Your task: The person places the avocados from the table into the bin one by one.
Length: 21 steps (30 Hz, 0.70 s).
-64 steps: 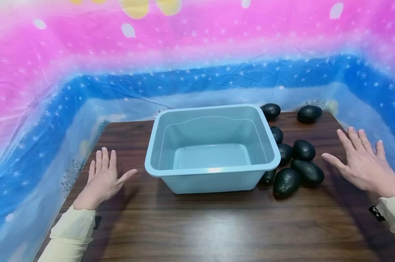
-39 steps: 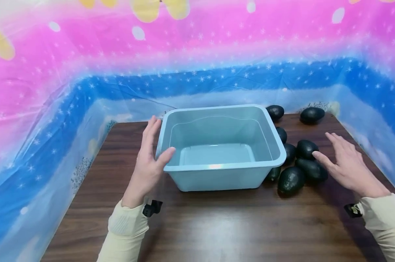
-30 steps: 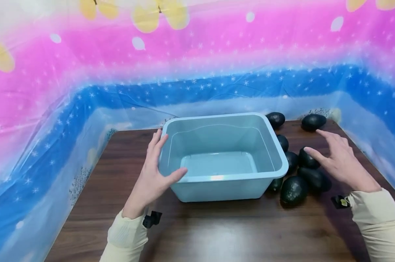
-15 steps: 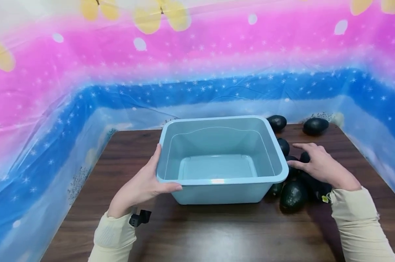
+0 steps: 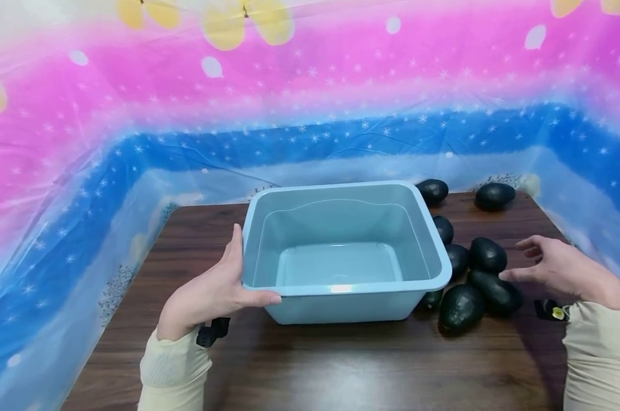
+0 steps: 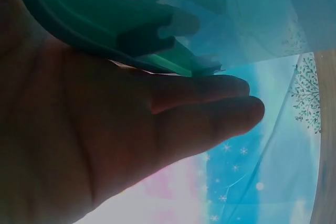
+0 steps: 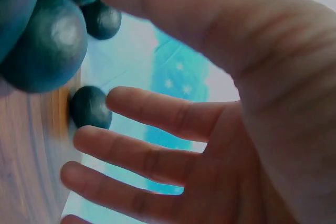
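Note:
A light blue plastic basin [image 5: 341, 288] stands upright in the head view, with nothing in it. My left hand [image 5: 204, 297] rests against its near left corner, thumb along the front rim and straight fingers along the left side. In the left wrist view, fingers [image 6: 210, 119] lie extended beside the basin wall [image 6: 283, 14]. Dark green avocados lie right of the basin, several of them bunched together. My right hand [image 5: 572, 271] is just right of the bunch, holding nothing, fingers loosely bent. Its thumb is near one avocado [image 5: 495, 291]; whether they touch, I cannot tell.
Two avocados lie apart from the bunch near the table's back edge, one behind the basin's right corner [image 5: 433, 192] and one farther right [image 5: 495, 196]. The brown wooden table [image 5: 335, 371] is bordered by a pink and blue patterned cloth [image 5: 300, 137].
My left hand has moved right from the table's left side to the basin's corner. My right hand moved in over the avocados, then drew back to the right. The avocados stay put.

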{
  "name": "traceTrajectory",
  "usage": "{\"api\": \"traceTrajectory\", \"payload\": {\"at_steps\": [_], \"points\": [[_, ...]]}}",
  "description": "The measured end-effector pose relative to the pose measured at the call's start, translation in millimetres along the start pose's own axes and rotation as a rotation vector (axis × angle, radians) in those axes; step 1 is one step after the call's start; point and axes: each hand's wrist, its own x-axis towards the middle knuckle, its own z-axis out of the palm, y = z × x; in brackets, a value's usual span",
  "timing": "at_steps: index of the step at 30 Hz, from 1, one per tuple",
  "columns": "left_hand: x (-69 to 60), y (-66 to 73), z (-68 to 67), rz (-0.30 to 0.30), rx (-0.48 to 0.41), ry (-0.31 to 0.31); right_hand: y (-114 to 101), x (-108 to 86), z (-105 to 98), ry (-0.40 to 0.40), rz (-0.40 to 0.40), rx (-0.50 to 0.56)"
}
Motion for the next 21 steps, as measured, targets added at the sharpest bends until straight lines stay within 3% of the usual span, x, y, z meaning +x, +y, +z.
{"api": "traceTrajectory", "payload": {"at_steps": [11,21], "points": [[-4.0,1.3,3.4,0.025,-0.003,0.000,6,-2.0,11,-0.101,-0.008,0.051],[-2.5,3.2,1.8,-0.022,0.050,-0.003,-6,8.6,17,-0.144,-0.048,0.107]]}}
